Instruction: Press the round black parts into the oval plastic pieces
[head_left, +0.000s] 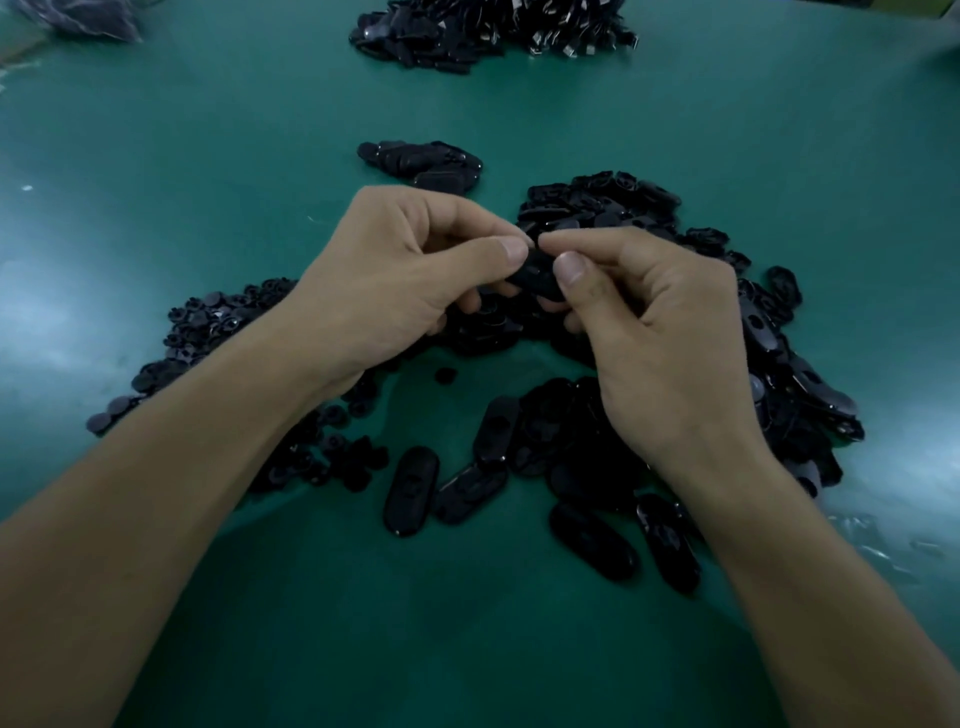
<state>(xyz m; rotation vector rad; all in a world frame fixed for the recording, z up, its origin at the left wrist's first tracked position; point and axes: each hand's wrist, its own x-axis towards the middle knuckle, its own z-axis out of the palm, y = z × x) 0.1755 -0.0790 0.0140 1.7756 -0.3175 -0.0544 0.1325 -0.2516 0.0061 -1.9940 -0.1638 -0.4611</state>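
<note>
Left hand (395, 280) and right hand (660, 338) both pinch 1 black oval piece (537, 278) above green table (260, 130), thumbs on top.

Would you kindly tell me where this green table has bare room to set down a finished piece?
Bare table runs along the near edge, this side of the loose ovals; also far left, beyond the round-part heap, and in the band between the small pile and the far pile. Crowded: the middle, and the oval heap at right.
</note>
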